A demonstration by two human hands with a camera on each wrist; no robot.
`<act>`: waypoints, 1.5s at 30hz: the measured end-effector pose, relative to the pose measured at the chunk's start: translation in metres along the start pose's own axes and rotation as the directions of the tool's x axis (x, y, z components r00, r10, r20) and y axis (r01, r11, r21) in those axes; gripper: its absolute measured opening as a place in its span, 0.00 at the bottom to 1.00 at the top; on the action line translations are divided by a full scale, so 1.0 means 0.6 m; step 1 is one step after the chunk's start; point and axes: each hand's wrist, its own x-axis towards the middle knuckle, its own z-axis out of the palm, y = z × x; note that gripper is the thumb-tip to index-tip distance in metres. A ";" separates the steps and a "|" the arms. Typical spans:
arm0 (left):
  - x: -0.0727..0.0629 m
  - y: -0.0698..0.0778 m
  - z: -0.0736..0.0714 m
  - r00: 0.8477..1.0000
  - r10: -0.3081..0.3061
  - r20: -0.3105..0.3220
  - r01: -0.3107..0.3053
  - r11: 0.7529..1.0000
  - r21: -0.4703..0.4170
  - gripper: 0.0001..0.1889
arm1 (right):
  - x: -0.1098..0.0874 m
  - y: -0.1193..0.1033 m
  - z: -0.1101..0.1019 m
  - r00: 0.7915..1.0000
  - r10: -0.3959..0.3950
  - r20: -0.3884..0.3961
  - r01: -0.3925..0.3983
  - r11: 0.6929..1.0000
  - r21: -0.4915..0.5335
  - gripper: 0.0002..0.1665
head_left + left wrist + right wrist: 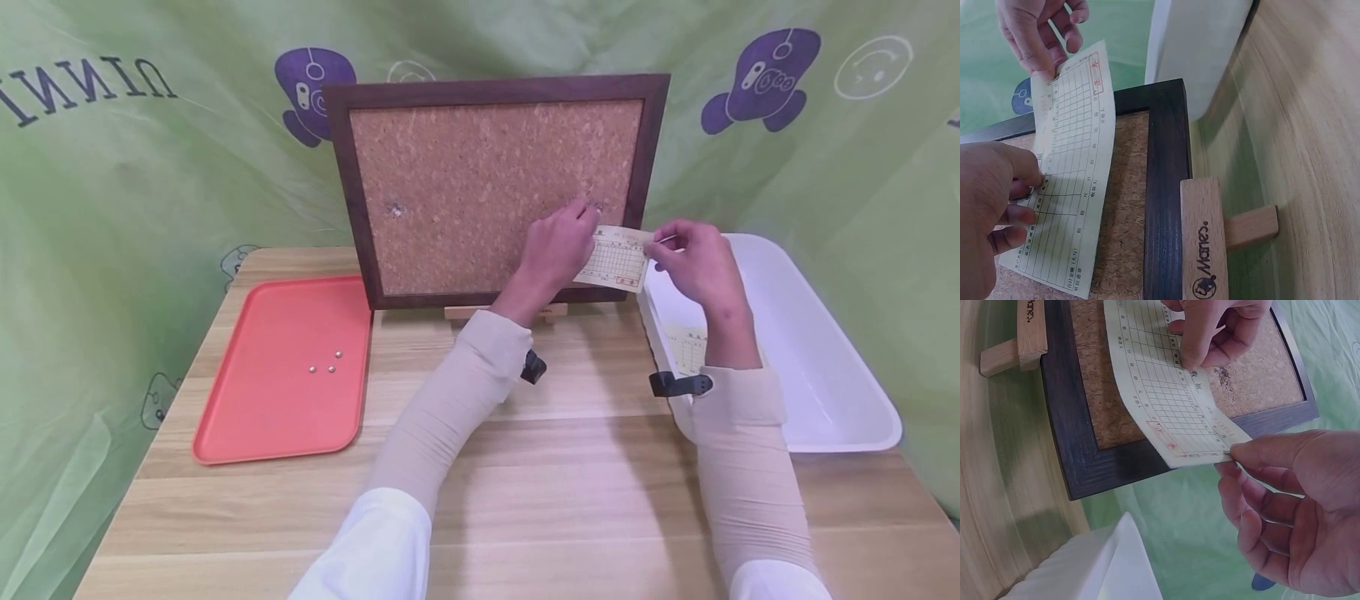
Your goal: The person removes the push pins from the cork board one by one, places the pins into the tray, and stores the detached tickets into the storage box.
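Note:
A pale printed paper receipt (617, 258) with a grid and a red stamp lies across the lower right of the framed corkboard (465, 192). My left hand (558, 243) pinches its upper edge, thumb and fingers curled in close to the cork. With thumb and forefinger, my right hand (701, 260) grips the receipt's right upper corner, which sticks out past the dark frame (1135, 465). In the right wrist view the receipt (1154, 387) bows slightly, and a worn patch (1222, 376) of cork shows beside the left hand. Whatever may sit inside the left fingertips is hidden.
A red tray (273, 400) on the left carries three small shiny metal pieces (332, 369). At the right stands a white bin (825, 367) with another receipt (684, 348) inside. A wooden easel (1204, 244) props the board, and a green printed curtain (187, 167) hangs behind.

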 end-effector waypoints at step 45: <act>-0.054 -0.024 -0.049 0.991 0.125 0.047 -0.108 0.957 -0.268 0.04 | -0.025 0.003 -0.020 0.995 -0.095 0.025 0.095 0.995 0.026 0.17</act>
